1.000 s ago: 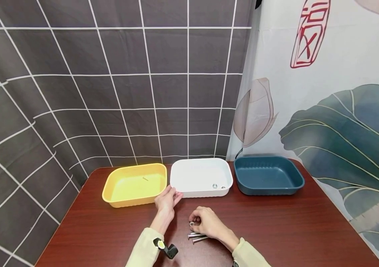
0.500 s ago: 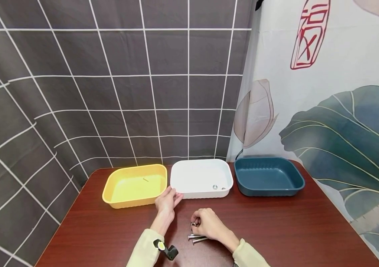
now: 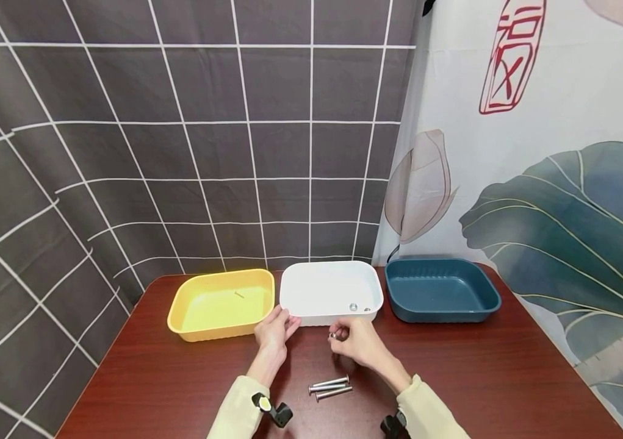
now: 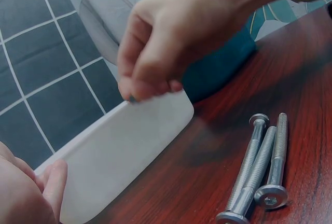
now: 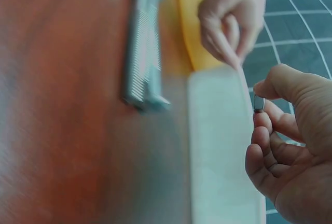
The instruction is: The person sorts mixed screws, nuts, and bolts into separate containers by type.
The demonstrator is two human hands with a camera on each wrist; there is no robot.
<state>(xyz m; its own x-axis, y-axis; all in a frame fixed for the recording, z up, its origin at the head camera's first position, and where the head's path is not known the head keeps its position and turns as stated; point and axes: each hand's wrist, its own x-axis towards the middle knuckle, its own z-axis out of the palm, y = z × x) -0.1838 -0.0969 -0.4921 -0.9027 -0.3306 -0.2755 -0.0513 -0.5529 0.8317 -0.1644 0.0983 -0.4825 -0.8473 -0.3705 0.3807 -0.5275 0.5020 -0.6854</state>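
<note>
My right hand (image 3: 357, 341) pinches a small metal nut (image 5: 259, 103) between thumb and fingertips, just in front of the white tray (image 3: 311, 292). At that tray's front left corner, my left hand (image 3: 271, 334) grips the rim. Two small metal pieces, one a ring-shaped nut (image 3: 353, 306), lie inside the tray near its front right corner. Three silver bolts (image 4: 254, 167) rest side by side on the table, nearer to me than both hands; their flat heads and threaded shanks show clearly in the left wrist view.
Left of the white tray stands a yellow tray (image 3: 207, 335) with a small thin piece (image 3: 240, 294) in it. A dark blue tray (image 3: 443, 316) stands on the right. All three line the back of the red-brown table (image 3: 179, 390), before a grid-patterned curtain (image 3: 278, 152).
My right hand has lifted away from beside the bolts and moved forward toward the white tray, carrying the nut. The bolts are now fully uncovered. My left hand stays at the tray's corner.
</note>
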